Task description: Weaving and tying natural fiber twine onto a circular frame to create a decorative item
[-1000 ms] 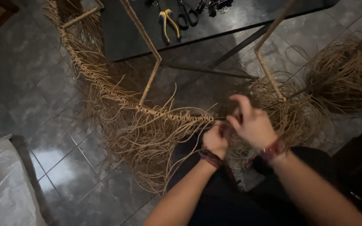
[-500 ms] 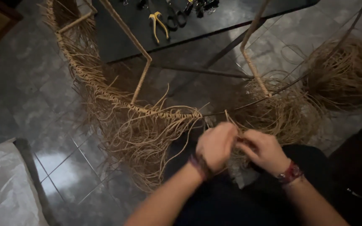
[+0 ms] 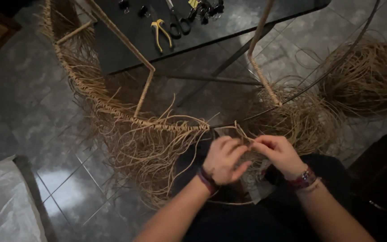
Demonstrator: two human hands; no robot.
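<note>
Here the curved frame (image 3: 113,107) runs left of the fingers; both hands, left hand (image 3: 222,159) and right hand (image 3: 278,154), pinch one tan cord (image 3: 240,130) at its rim. Keeping it taut against earlier knots seems wise.

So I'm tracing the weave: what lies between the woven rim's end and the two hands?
In the head view, thin loose tan fibre strands span the gap from the curved tan woven rim to the left hand and right hand.
</note>
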